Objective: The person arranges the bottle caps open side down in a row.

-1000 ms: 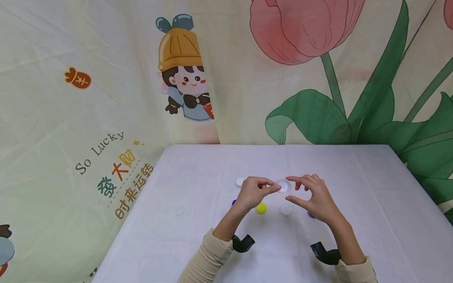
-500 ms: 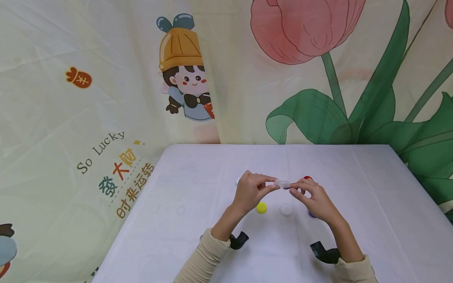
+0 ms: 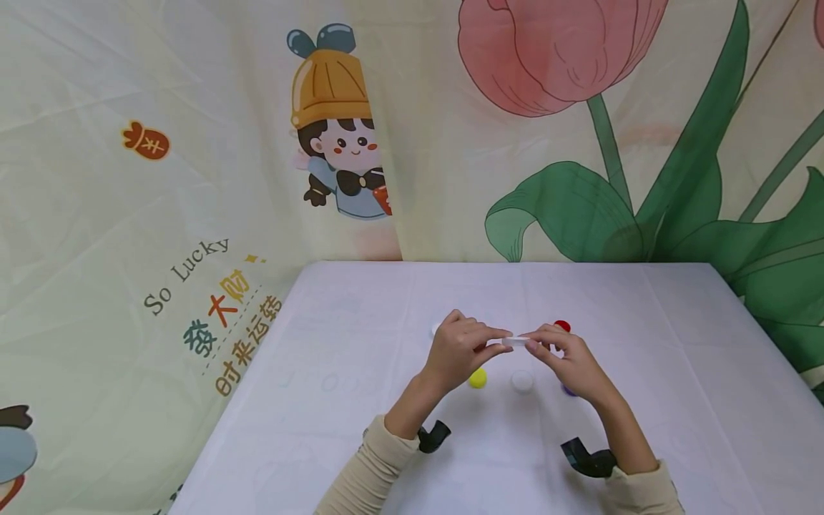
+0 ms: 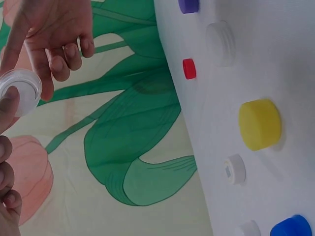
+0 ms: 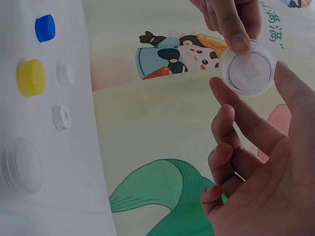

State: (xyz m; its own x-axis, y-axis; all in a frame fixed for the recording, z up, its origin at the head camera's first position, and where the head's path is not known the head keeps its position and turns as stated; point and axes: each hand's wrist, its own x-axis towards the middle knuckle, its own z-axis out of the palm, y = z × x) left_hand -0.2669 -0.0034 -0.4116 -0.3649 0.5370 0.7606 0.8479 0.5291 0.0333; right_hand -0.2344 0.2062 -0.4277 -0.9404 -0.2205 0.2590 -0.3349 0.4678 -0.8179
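A round, clear plastic lid (image 3: 516, 342) is held above the table between both hands, edge-on in the head view. My left hand (image 3: 458, 354) pinches its left side, with the thumb (image 5: 240, 43) laid over the rim in the right wrist view. From the right, my right hand (image 3: 571, 363) holds it by the rim between thumb and forefinger; its other fingers (image 5: 224, 156) are loosely bent. Behind and below lie a red cap (image 3: 563, 326), a yellow cap (image 3: 477, 378), another clear lid (image 3: 522, 382) and a purple cap (image 3: 569, 390), partly covered by the right hand.
Two white caps, one of them the nearer white cap (image 4: 235, 168), and a blue cap (image 4: 291, 226) lie on the white-covered table (image 3: 360, 307). A printed cloth (image 3: 438, 179) hangs behind the table's far edge. Black wrist mounts (image 3: 434, 436) stick out from both wrists.
My right hand's spread thumb and fingers have come in and taken the lid's right edge. The lid has tipped from face-up to edge-on. The red cap shows more behind the right hand.
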